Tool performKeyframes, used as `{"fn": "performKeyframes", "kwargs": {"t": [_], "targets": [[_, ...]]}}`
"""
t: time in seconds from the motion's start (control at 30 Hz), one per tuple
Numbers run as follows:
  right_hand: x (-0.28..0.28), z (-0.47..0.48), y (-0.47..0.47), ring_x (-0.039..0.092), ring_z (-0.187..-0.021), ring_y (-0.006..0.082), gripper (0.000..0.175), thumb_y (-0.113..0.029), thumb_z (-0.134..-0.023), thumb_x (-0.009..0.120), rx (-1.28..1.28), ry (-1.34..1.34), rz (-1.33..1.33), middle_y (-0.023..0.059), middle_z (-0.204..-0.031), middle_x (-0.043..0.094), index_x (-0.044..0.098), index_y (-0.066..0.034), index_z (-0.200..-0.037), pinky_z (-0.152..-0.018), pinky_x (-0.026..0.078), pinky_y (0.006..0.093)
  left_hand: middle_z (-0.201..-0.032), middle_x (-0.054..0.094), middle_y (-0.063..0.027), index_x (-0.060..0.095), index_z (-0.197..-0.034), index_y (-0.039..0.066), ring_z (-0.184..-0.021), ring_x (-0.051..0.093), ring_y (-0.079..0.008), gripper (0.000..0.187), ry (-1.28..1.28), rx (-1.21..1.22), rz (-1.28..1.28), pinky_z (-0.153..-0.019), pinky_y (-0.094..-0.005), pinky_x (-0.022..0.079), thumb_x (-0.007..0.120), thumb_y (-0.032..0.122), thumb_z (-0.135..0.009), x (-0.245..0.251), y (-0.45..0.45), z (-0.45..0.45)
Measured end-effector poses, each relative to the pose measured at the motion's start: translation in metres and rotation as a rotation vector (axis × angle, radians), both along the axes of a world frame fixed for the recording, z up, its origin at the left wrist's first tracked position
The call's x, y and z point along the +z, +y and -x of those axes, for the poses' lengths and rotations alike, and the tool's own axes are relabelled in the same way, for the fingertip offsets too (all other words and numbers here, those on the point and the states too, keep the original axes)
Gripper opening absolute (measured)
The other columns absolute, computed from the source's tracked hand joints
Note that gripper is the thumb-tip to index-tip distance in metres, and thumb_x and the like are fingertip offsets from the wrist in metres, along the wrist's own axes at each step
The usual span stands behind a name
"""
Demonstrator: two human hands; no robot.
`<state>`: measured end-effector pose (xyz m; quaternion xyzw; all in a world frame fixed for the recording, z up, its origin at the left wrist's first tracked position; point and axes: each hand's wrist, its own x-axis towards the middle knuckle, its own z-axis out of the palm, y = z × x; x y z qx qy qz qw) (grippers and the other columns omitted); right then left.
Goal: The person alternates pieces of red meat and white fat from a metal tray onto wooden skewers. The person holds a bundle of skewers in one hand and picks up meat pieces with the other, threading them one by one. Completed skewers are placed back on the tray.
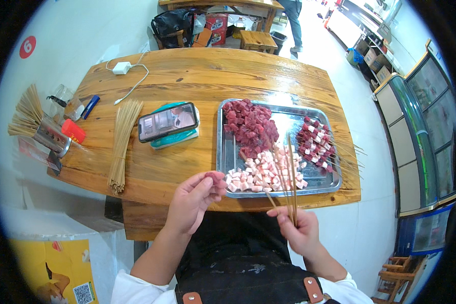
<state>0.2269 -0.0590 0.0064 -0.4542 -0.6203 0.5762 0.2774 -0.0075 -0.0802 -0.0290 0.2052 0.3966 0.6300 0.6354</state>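
Note:
My left hand pinches a small piece of red meat just off the near left corner of a metal tray. In my right hand is a bunch of several thin bamboo skewers, points upward over the tray; one skewer leans apart to the left. A heap of diced red meat fills the tray's far left part. Nearer me lies a spread of white fat cubes. Along the right side rest several threaded skewers of red and white cubes, their sticks jutting past the rim.
A phone showing a video lies on a teal tissue pack. Left of it are a bundle of skewers, a red cup, a metal skewer holder and a glass jar. A white charger sits farther back.

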Motion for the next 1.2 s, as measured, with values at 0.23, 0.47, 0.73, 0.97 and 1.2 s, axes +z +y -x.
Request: {"fn": "performKeyframes", "kwargs": {"t": [0.23,0.47,0.73,0.97,1.2], "targets": [[-0.008,-0.033,-0.005,0.047,-0.049,0.0044,0.017,-0.010,-0.086,0.058,0.153,-0.137,-0.132,0.0011,-0.056,0.055,0.064,-0.0040,-0.101,-0.046,0.038,0.0202,-0.088,0.059,-0.0058,0.055,-0.111,-0.003,-0.080,0.056,-0.0117,0.028,-0.095,-0.066,-0.001,-0.077,-0.0248,0.045,0.043,0.015,-0.093,0.011,0.028,-0.033],[-0.003,-0.045,0.012,0.053,-0.051,0.0067,0.016,-0.010,-0.084,0.059,0.129,-0.229,-0.097,0.0040,-0.060,0.059,0.065,-0.0052,-0.098,-0.047,0.042,0.0214,-0.092,0.062,-0.0082,0.056,-0.108,-0.001,-0.083,0.059,-0.0134,0.025,-0.074,-0.045,0.035,-0.077,-0.0254,0.047,0.047,0.017,-0.093,0.010,0.057,-0.045],[-0.012,-0.026,0.024,0.048,-0.050,0.0040,0.016,-0.011,-0.085,0.060,0.097,-0.214,-0.076,0.0019,-0.057,0.057,0.066,-0.0055,-0.098,-0.046,0.039,0.0197,-0.090,0.063,-0.0103,0.056,-0.102,-0.001,-0.081,0.062,-0.0164,0.022,-0.080,-0.060,0.039,-0.074,-0.0282,0.050,0.048,0.017,-0.092,0.004,0.070,-0.031],[-0.020,-0.006,0.024,0.041,-0.048,0.0013,0.015,-0.008,-0.085,0.059,0.079,-0.188,-0.015,-0.0026,-0.053,0.050,0.066,-0.0043,-0.098,-0.044,0.034,0.0180,-0.093,0.063,-0.0090,0.058,-0.103,-0.001,-0.082,0.061,-0.0132,0.024,-0.045,-0.108,0.012,-0.074,-0.0251,0.050,0.048,0.019,-0.093,0.001,0.067,-0.014],[-0.025,-0.002,0.025,0.039,-0.048,0.0012,0.016,-0.006,-0.085,0.058,0.090,-0.096,-0.027,-0.0038,-0.053,0.048,0.065,-0.0028,-0.100,-0.044,0.032,0.0177,-0.093,0.063,-0.0117,0.057,-0.102,-0.001,-0.083,0.062,-0.0186,0.023,-0.040,-0.176,0.036,-0.076,-0.0303,0.051,0.048,0.019,-0.092,0.001,0.065,-0.012]]}}
